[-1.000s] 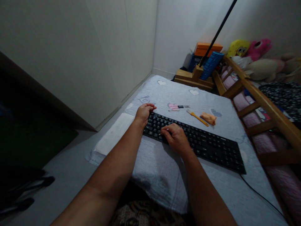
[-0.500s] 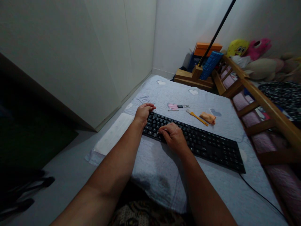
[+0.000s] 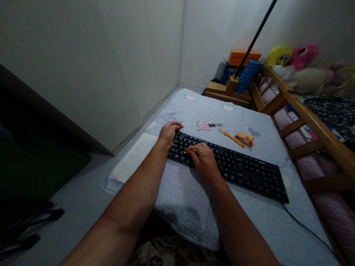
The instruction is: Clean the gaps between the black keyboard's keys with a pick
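Note:
A black computer keyboard lies at a slant on the cloth-covered surface. My left hand closes on its upper left corner, fingers curled at the edge. Over the left part of the keys, my right hand pinches a thin cotton swab whose white tip points left, close to the keys. Most of the swab is hidden by the fingers. Beyond the keyboard lie another thin swab, a small black-handled metal tool, a yellow-handled brush and a crumpled orange cloth.
A pale folded cloth or pad lies left of the keyboard. The keyboard's cable runs off to the lower right. A wooden bed rail borders the right side, and a pale cabinet stands at the left. A dark pole rises at the back.
My right hand has shifted slightly left, and the swab's tip with it. My left hand stays at the keyboard's corner.

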Motion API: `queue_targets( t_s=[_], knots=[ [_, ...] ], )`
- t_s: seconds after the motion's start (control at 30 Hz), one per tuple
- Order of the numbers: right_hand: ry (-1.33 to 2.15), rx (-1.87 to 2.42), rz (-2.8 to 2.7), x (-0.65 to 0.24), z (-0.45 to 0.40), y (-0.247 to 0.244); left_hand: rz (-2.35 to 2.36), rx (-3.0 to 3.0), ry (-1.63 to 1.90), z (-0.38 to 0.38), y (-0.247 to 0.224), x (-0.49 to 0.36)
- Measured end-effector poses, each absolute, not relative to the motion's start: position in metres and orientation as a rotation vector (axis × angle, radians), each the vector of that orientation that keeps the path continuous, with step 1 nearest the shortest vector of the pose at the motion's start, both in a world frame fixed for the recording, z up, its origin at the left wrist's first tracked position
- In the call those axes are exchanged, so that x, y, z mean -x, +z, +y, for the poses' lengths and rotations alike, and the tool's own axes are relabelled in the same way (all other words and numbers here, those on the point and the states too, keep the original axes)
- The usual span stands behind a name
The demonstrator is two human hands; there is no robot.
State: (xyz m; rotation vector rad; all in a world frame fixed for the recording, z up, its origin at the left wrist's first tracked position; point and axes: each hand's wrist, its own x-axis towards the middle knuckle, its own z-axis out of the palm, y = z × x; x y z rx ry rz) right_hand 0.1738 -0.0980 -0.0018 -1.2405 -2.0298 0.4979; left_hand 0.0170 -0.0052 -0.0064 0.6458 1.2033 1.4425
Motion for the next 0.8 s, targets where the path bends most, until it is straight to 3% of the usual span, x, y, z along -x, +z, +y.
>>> queue_targets(
  t_s=[0.8],
  knots=[
    [0.460, 1.305, -2.043, -0.1829, -0.1011, 0.0051, 1.206, -0.661, 1.438, -0.0043, -0.0085, -0.0154]
  ],
)
